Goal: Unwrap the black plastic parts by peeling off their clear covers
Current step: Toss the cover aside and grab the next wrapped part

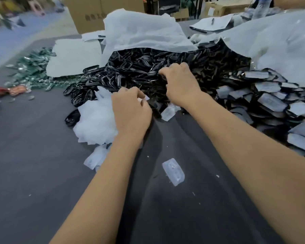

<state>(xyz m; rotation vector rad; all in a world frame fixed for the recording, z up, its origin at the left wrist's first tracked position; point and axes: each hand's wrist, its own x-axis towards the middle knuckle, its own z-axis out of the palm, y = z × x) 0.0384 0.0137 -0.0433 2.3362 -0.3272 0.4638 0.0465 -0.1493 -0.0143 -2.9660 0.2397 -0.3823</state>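
A big heap of bare glossy black plastic parts (pixel 139 69) lies at the middle of the dark table (pixel 33 147). To the right, a stack of black parts still under clear covers (pixel 271 104) slopes toward me. My left hand (pixel 130 110) is curled, pinching a small piece of clear cover (pixel 147 98) at its fingertips. My right hand (pixel 180 81) reaches into the black heap with fingers curled; what it grips is hidden under the hand. A pile of peeled clear covers (pixel 95 118) sits left of my left hand.
Loose clear covers (pixel 173 171) lie on the table near me. White foam sheets (pixel 143 32) and a large clear bag (pixel 275 41) drape over the back of the heap. Green pieces (pixel 33 67) are scattered at the left. Cardboard boxes (pixel 88 13) stand behind.
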